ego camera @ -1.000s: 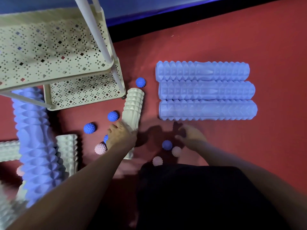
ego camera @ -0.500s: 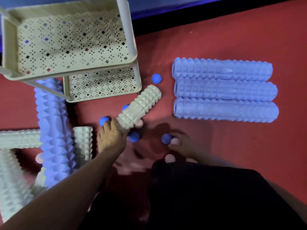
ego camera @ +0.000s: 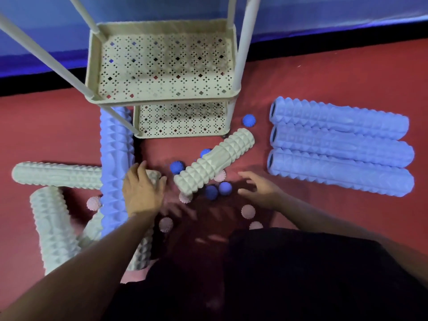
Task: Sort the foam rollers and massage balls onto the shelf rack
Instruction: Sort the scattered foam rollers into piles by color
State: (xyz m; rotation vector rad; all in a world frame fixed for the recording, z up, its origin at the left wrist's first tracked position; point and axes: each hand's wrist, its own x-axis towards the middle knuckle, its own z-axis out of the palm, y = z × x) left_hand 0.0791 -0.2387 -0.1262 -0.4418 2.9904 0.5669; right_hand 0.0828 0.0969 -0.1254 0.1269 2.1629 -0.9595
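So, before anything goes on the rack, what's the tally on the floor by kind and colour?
Lavender foam rollers: 4
Cream foam rollers: 5, one mostly hidden under a lavender one
Blue spiky massage balls: 5
Pink spiky massage balls: 6
Total: 20

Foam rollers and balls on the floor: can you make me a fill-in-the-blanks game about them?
1. The long blue rollers lying side by side at the right number ____.
2. The shelves of the shelf rack hold ____ rollers.
3. The left hand rests on a ____ coloured roller.
4. The right hand, fingers spread, holds ____.

Missing words: three; no; cream; nothing
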